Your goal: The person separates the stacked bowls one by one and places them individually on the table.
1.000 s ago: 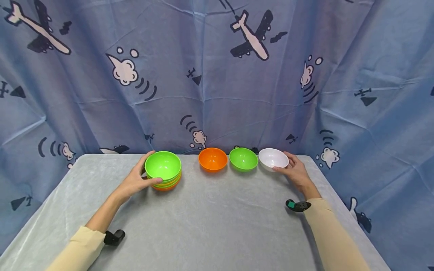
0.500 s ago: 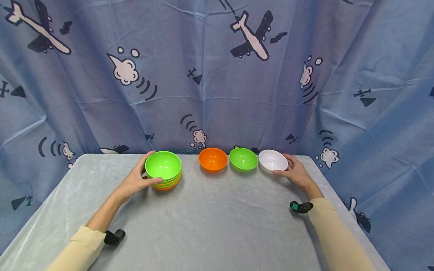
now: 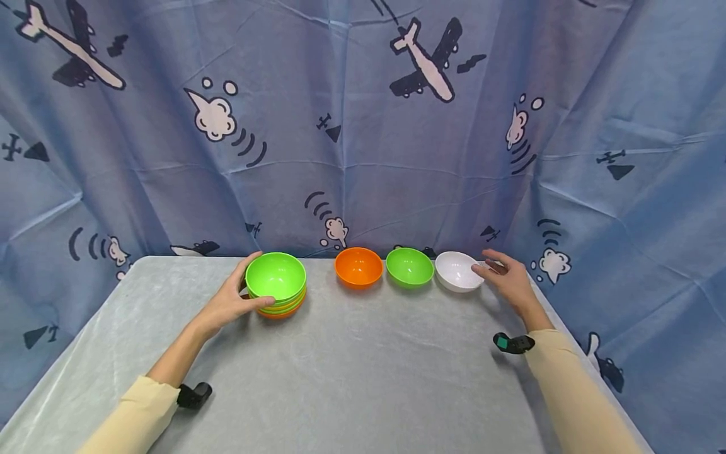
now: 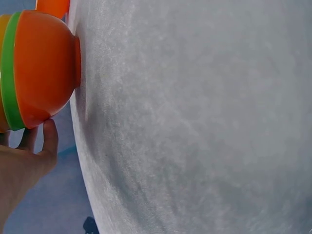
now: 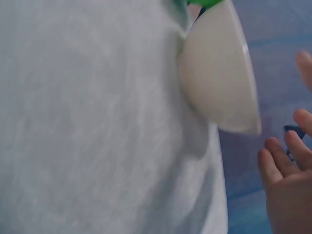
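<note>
My left hand (image 3: 224, 306) holds the side of a stack of bowls (image 3: 276, 277), thumb at the near side and fingers behind. A light green bowl tops the stack. In the left wrist view the lowest bowl is orange (image 4: 46, 68), standing on the table with fingertips against its side. A white bowl (image 3: 455, 274) stands at the right end of a row on the table. Just right of it is my right hand (image 3: 513, 287), fingers loosely spread and holding nothing. The right wrist view shows a gap between those fingers and the white bowl.
An orange bowl (image 3: 358, 270) and a green bowl (image 3: 409, 268) stand between the stack and the white bowl, near the back edge of the grey cloth-covered table (image 3: 363, 378). Behind hangs a blue curtain (image 3: 363, 126) printed with airplanes.
My right hand has let go of the white bowl and drawn back to the right. The white bowl was tilted slightly and now sits level. My left hand keeps its hold on the stack.
</note>
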The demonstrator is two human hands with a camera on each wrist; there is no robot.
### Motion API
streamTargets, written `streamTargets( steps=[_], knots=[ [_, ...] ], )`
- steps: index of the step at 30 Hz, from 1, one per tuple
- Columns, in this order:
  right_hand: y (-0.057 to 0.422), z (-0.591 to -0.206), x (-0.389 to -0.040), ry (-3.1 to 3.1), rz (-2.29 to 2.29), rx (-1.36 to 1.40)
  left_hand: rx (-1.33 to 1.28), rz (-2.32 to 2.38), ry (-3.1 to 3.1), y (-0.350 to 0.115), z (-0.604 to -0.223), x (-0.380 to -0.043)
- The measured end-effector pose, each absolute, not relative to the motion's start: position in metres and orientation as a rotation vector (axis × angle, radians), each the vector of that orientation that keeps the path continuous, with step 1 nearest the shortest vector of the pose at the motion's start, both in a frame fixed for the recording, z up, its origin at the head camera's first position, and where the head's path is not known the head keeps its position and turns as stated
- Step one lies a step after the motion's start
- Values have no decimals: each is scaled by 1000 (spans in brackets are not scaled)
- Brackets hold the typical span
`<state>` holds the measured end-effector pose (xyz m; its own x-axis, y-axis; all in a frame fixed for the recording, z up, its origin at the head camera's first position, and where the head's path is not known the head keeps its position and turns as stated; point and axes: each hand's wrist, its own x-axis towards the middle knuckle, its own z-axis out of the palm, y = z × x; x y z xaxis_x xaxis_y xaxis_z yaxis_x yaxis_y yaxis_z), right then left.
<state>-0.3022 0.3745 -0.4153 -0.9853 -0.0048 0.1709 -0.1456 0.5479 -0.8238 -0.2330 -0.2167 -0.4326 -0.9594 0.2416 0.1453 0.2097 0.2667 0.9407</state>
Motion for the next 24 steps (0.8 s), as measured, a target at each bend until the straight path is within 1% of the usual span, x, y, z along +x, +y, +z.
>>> streamTargets(
  steps=[4, 8, 16, 24],
  knots=[
    [363, -408, -301, -2521, 1404, 130, 448, 1835, 2479, -216, -433, -233],
    [346, -402, -300, -2428, 1381, 197, 431, 1832, 2476, -215, -431, -232],
    [297, -376, -278, -2364, 1369, 279, 457, 1856, 2445, -215, -431, -233],
    [267, -379, -277, -2318, 1506, 441, 471, 1872, 2451, -214, -433, -233]
  ],
)
